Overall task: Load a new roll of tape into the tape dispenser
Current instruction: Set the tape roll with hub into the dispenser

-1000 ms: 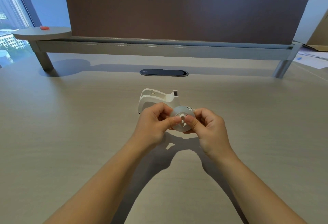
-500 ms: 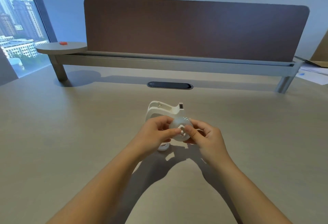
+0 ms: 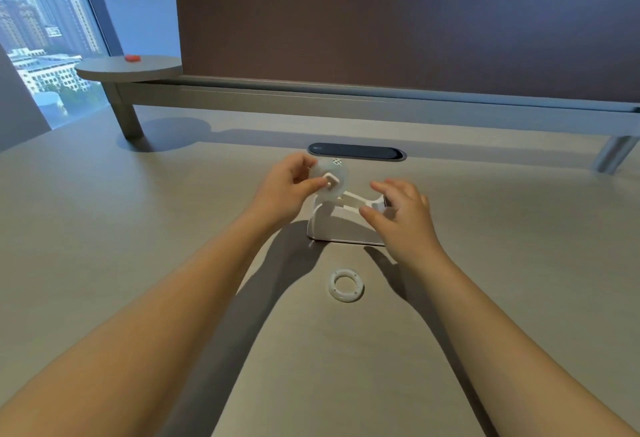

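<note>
Desk (image 3: 138, 263): left hand (image 3: 284, 191) pinches unlabelled tape roll (image 3: 329, 178); right hand (image 3: 401, 211) open, empty.

Open desk (image 3: 138, 263) all around; only a white ring (image 3: 346, 285) lies before the dispenser (image 3: 343, 225).

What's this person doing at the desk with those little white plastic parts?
They are putting tape into a dispenser. The left hand holds a tape roll with a white hub in its middle, above the white dispenser on the desk. The right hand is open, reaching for the dispenser's front end. A white ring lies loose on the desk nearer the person.
</note>
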A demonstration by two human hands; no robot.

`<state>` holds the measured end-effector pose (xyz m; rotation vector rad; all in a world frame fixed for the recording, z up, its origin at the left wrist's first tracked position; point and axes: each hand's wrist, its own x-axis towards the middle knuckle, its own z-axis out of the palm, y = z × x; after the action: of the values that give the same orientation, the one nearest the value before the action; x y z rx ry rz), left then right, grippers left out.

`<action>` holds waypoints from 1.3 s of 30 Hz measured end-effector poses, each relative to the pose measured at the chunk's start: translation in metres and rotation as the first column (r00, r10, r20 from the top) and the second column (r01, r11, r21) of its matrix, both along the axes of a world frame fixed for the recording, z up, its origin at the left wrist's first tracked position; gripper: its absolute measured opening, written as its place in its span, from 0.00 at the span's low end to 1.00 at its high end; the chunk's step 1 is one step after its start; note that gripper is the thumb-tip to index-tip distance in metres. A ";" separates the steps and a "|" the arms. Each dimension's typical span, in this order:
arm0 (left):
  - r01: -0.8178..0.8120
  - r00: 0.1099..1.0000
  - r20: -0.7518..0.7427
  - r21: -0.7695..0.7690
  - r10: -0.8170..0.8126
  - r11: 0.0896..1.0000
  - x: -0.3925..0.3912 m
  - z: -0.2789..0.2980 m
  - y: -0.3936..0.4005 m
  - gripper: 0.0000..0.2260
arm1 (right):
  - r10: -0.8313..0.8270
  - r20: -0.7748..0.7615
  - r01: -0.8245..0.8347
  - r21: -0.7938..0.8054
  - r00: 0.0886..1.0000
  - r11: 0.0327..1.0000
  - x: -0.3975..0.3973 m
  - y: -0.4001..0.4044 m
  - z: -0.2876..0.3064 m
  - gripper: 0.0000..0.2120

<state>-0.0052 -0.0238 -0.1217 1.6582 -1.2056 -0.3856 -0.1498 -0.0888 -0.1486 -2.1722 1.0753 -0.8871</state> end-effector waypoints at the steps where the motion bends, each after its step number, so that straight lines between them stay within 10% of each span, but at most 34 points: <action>1: 0.003 1.000 0.020 0.014 -0.003 1.000 0.003 -0.001 -0.005 0.09 | 0.001 -0.041 -0.001 0.003 0.999 1.000 0.003 -0.003 -0.001 0.20; 17: 0.131 0.985 0.077 0.241 -0.153 0.962 0.006 -0.002 -0.023 0.10 | 0.060 -0.043 -0.059 0.014 0.997 0.998 0.012 -0.013 -0.014 0.19; 39: 0.123 0.920 -0.382 0.057 -0.092 0.991 0.013 -0.024 -0.026 0.07 | 0.105 0.017 -0.107 0.119 0.994 0.987 0.011 -0.013 -0.008 0.18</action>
<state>0.0079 -0.0499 -0.1460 1.4989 -0.9996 -0.7952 -0.1386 -0.1013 -0.1562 -2.1022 0.9726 -0.7661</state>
